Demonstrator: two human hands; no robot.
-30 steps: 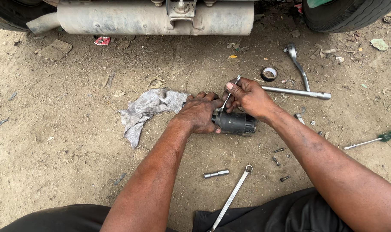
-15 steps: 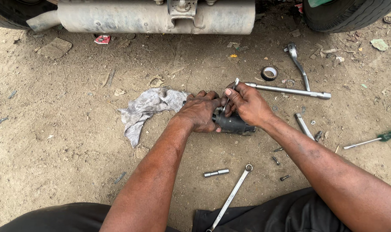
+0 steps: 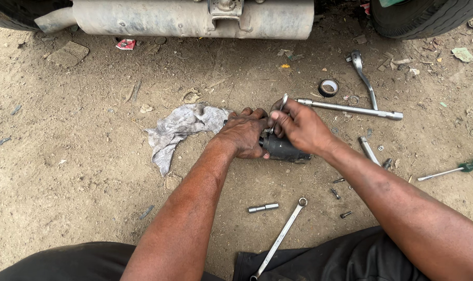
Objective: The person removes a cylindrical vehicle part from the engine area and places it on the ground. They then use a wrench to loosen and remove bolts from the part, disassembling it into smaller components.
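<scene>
L to R: grey rag (image 3: 182, 127) lies crumpled on the dirt ground (image 3: 65, 171), its right edge just under my left hand (image 3: 245, 134). Left fingers (image 3: 257, 113) are curled tight over the dark cylindrical part (image 3: 283, 148), pinning it to the ground. Right hand (image 3: 299, 126) sits just beside, touching the part's top end; its fingers are pinched together on a thin metal tool (image 3: 279, 112) that angles up from the part. Below, near my legs: small socket extension (image 3: 263, 207) and a long spanner (image 3: 279, 237). Further R: tape roll (image 3: 328, 87), long bar wrench (image 3: 351, 108), green-handled screwdriver (image 3: 452, 170). No containers in view.
</scene>
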